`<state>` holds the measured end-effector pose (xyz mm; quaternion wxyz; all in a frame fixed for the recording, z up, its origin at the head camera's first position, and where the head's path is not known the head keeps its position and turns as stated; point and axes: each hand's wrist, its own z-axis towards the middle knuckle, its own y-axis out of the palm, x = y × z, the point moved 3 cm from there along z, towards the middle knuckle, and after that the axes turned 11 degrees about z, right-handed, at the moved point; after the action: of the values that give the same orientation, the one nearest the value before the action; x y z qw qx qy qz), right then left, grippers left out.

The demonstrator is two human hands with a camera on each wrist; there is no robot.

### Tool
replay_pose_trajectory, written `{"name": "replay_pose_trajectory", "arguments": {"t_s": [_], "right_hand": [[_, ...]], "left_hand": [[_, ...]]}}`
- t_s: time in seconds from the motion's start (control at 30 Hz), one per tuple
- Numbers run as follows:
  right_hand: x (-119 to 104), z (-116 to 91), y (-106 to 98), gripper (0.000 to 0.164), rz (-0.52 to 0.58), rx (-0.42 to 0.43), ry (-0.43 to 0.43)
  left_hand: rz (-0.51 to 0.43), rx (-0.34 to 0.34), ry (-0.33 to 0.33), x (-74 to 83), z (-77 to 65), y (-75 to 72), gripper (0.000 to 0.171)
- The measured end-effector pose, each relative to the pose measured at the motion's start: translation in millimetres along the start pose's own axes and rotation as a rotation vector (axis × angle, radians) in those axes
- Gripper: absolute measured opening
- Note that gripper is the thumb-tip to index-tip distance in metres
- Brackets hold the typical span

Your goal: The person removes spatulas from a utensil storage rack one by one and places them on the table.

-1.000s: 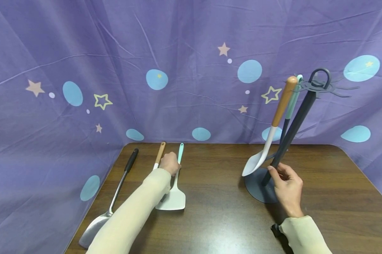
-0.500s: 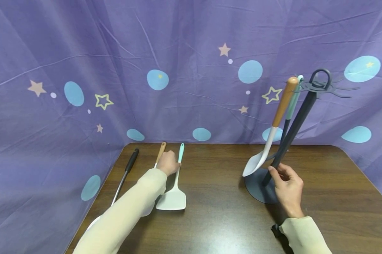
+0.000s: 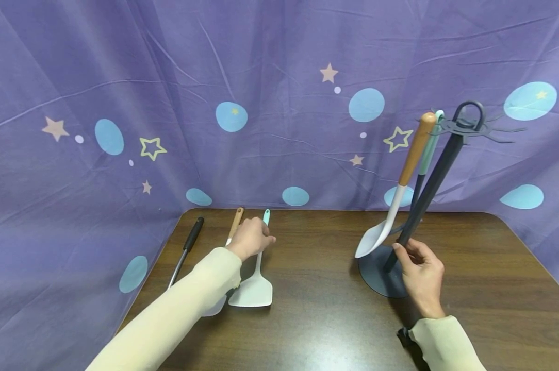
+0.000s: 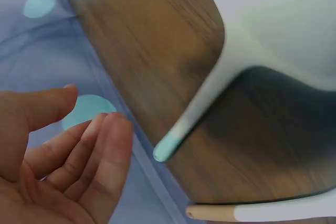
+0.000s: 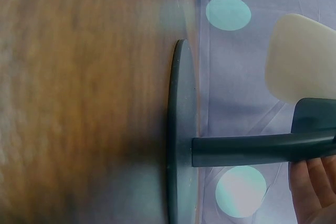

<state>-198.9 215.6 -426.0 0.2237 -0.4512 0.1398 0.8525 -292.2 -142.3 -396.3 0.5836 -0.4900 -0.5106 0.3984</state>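
Observation:
My left hand [image 3: 250, 237] is over the handle of a white turner with a mint handle end [image 3: 253, 292]. Nothing is held in it: the left wrist view has thumb and loosely bent fingers apart, beside the turner's handle [image 4: 202, 100]. At the right, my right hand [image 3: 423, 275] grips the lower part of a dark utensil stand's post [image 3: 430, 190], thumb on the near side. From the stand's hooked top hang a white spatula-like utensil with a wooden handle [image 3: 414, 149] and a mint-handled utensil [image 3: 427, 154], its lower end largely hidden.
Left of the turner lies another white utensil with a wooden handle [image 3: 235, 222], partly under my forearm. Farther left is a metal turner with a black handle [image 3: 193, 234], its blade hidden by my sleeve. A purple curtain [image 3: 279, 103] hangs behind the wooden table [image 3: 316, 288].
My left hand's fingers have loosened from a curl and point more to the right, while its forearm has swung left. The right hand and stand stay put.

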Motion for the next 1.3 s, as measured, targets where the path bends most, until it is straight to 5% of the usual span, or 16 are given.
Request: {"name": "replay_pose_trajectory", "arguments": {"t_s": [0.43,0.73,1.3], "right_hand": [[-1,0,0,0.013,-0.003,0.002,0.009],[-2,0,0,0.013,-0.016,0.006,0.007],[-2,-1,0,0.014,-0.008,-0.002,0.010]], "left_hand": [[-0.025,-0.089,0.095,24.8,-20.6,2.5,0.028],[0.010,-0.050,0.224,55.6,-28.6,5.2,0.031],[-0.066,-0.061,0.273,105.2,-38.8,2.4,0.033]]}}
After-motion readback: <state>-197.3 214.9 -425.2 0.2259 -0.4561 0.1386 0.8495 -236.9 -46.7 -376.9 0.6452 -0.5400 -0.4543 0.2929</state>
